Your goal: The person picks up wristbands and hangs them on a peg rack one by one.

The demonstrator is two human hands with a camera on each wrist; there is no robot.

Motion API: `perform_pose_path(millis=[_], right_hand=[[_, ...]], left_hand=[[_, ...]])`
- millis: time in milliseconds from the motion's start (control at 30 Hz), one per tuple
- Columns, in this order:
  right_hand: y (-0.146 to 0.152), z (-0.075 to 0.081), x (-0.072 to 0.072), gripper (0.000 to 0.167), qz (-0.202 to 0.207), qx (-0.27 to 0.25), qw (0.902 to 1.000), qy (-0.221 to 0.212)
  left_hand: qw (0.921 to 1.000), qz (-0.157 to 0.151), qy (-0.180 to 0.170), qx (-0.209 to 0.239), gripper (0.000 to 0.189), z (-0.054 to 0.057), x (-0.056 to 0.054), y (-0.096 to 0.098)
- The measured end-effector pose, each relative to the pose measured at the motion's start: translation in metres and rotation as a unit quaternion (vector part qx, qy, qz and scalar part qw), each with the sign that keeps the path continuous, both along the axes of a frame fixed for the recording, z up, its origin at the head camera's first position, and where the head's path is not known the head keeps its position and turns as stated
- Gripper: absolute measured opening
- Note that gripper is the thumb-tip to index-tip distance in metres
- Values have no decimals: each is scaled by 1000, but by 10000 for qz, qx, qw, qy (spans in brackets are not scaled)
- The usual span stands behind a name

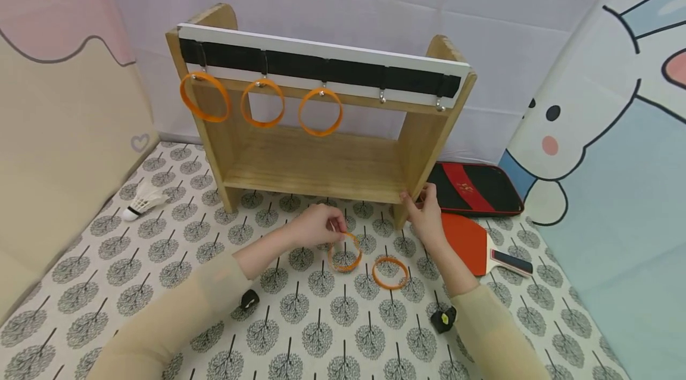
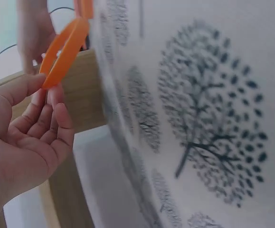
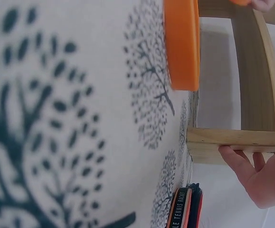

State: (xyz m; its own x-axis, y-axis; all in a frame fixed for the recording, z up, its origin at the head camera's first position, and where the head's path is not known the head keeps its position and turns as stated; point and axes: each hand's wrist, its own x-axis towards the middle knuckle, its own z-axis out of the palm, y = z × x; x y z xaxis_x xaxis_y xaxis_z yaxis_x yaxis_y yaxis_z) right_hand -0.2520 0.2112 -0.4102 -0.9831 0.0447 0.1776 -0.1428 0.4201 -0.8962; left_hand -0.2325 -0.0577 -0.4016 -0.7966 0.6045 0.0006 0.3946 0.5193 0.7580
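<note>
Head view, clock read from its middle: my left hand [image 1: 324, 226] was at six o'clock, pinching an orange ring [image 1: 348, 269] between thumb and fingertips, just above the tree-patterned cloth [image 1: 316, 362]. At four o'clock from that ring, near it but apart, a second ring [image 1: 390, 287] lay flat on the cloth. My right hand [image 1: 427, 216], at four o'clock, gripped the lower front edge of the wooden shelf [image 1: 321, 159] at its right side panel. Three more orange rings [image 1: 320, 133] hung on the shelf's hooks, between ten and eleven o'clock. A white shuttlecock [image 1: 142, 203] lay at nine o'clock, a black-and-red case [image 1: 482, 189] at three, and a red paddle [image 1: 467, 243] at four, next to the case.

Left wrist view: my left hand was at nine o'clock, palm showing, with the pinched ring tilted at ten o'clock between thumb and index finger. Part of my right hand showed beyond it.

Right wrist view: my right hand sat at four o'clock, digits on both faces of the side panel's edge. At one o'clock, the loose ring showed large over the cloth.
</note>
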Motion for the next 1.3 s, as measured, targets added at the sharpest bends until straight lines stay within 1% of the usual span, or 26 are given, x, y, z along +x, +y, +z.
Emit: perform_pose_path(millis=[167, 267, 367, 467, 567, 667, 733, 833, 933, 1067, 1167, 1300], right_hand=[[0, 0, 1, 47, -69, 241, 9997, 42], [0, 0, 1, 48, -56, 221, 9997, 109], [0, -1, 2, 47, -13, 131, 9998, 162], [0, -1, 2, 46, -8, 122, 9998, 168], [0, -1, 2, 44, -34, 128, 9997, 188], [1, -1, 1, 44, -27, 135, 9996, 227], [0, -1, 1, 44, -11, 113, 9997, 231], [0, -1, 1, 43, -10, 125, 9997, 210], [-1, -1, 2, 43, -25, 167, 9996, 213], [0, -1, 2, 44, -14, 162, 9997, 194], [-1, 1, 3, 45, -5, 148, 9998, 148], [-6, 13, 10, 44, 89, 85, 9999, 113]], left_hand=[[9992, 221, 155, 302, 9, 16, 5, -3], [9975, 397, 284, 505, 10, 28, 9, -5], [9951, 558, 293, 758, 11, 39, 15, -5], [9922, 703, 189, 1014, 13, 49, 21, -6], [9868, 867, 148, 1357, 15, 59, 27, -5], [9772, 1056, 198, 1829, 15, 70, 31, -3], [9681, 1153, 291, 2206, 14, 79, 33, -1], [9519, 1301, 457, 2734, 15, 91, 36, 2], [9323, 1439, 691, 3245, 16, 102, 37, 5], [9002, 1564, 1111, 3909, 18, 116, 35, 10], [8711, 1572, 1400, 4438, 19, 125, 32, 15], [8346, 1523, 1835, 4966, 19, 137, 25, 20]])
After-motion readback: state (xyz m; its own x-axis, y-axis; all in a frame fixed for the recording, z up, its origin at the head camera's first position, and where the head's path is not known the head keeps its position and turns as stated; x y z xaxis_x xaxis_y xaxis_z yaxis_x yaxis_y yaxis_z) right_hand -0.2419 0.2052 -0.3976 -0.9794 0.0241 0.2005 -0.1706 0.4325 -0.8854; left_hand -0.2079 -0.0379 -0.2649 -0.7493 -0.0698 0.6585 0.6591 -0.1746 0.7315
